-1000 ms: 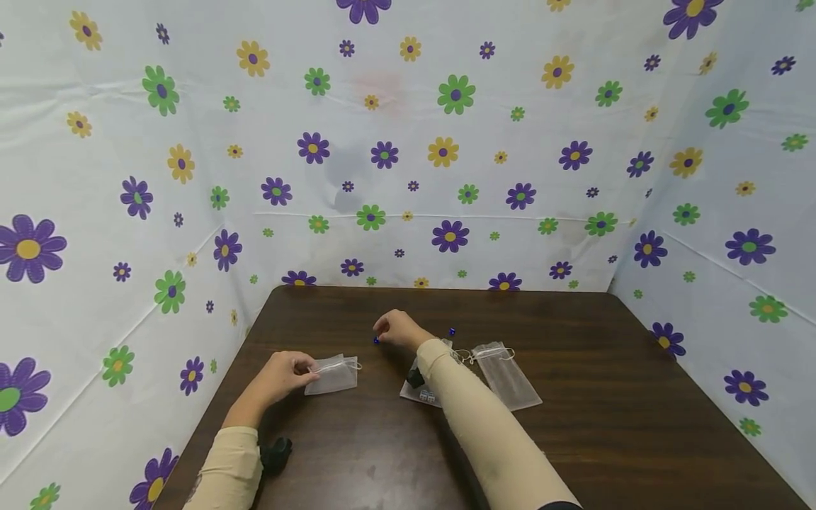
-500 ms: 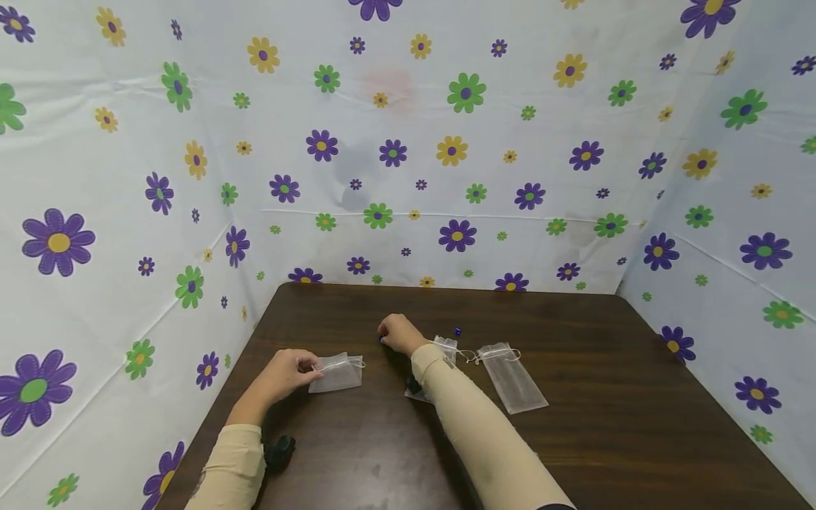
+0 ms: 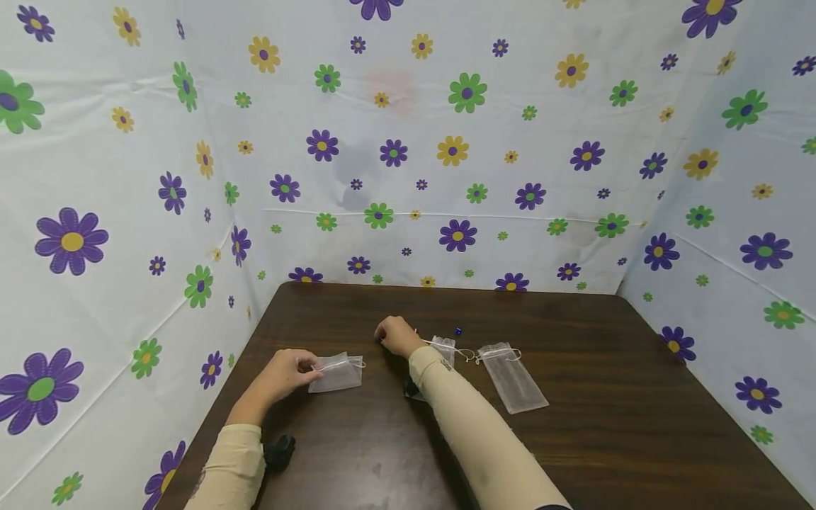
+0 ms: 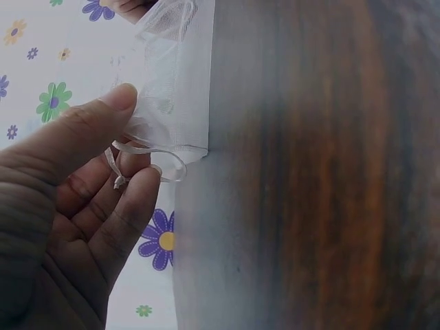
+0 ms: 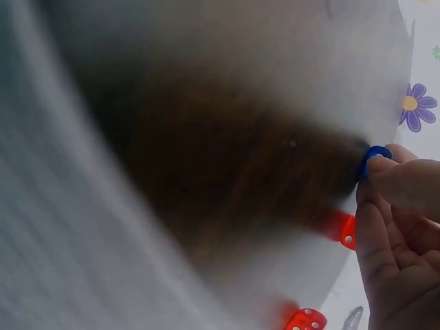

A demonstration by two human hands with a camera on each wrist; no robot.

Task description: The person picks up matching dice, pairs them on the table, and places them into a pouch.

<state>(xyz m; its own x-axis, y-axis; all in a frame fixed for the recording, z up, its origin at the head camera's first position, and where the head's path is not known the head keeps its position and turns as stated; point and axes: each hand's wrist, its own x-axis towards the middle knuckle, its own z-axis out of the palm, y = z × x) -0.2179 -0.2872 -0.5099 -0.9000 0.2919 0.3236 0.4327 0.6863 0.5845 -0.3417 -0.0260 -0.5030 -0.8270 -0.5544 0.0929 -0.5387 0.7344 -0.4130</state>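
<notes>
In the head view my left hand [image 3: 287,371] is at the left of the table, pinching a sheer white drawstring pouch [image 3: 338,374] by its corded end. The left wrist view has the pouch [image 4: 179,82] between thumb and fingers, its looped cord hanging over the fingers. Farther back, my right hand [image 3: 398,336] pinches a blue die [image 5: 376,159], which the right wrist view shows between thumb and fingertip. Two red dice with white dots, a nearer die [image 5: 306,320] and one partly behind the fingers [image 5: 348,234], also appear there.
Another blue die [image 3: 458,331] lies on the dark wooden table [image 3: 612,368], behind the right forearm. A second pouch [image 3: 444,347] is partly hidden under that arm. To its right lies a third sheer pouch [image 3: 513,379]. Flower-printed cloth [image 3: 408,142] surrounds the table.
My right fingers have closed on the blue die that lay at their tips, and the hand has shifted slightly. The left hand holds its pouch as before. The head view has turned slightly left.
</notes>
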